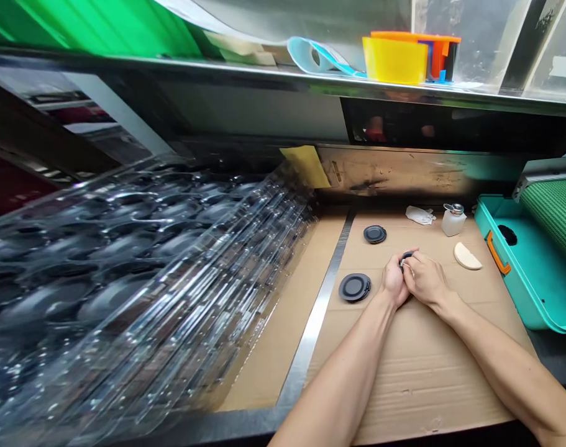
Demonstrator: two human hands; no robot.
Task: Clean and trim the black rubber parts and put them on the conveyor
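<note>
Both hands meet over the cardboard-covered worktop [404, 372]. My left hand [393, 280] is closed around a small dark round part [406, 255], mostly hidden by the fingers. My right hand [426, 278] pinches at the same part from the right; a thin light sliver shows by its fingertips, too small to name. Left of the hands lies a black round disc-shaped part [355, 287], seemingly stacked on another. Farther back sits a smaller stack of black discs [374, 234]. A cream half-round sponge pad [467, 256] rests to the right.
Stacked clear plastic trays [208, 292] with round pockets fill the left side. At the back stand a pump bottle [453, 220] and a crumpled white cloth [419, 215]. A teal bin [520, 279] borders the right, beside a green conveyor belt [557, 208]. A shelf [273, 74] crosses above.
</note>
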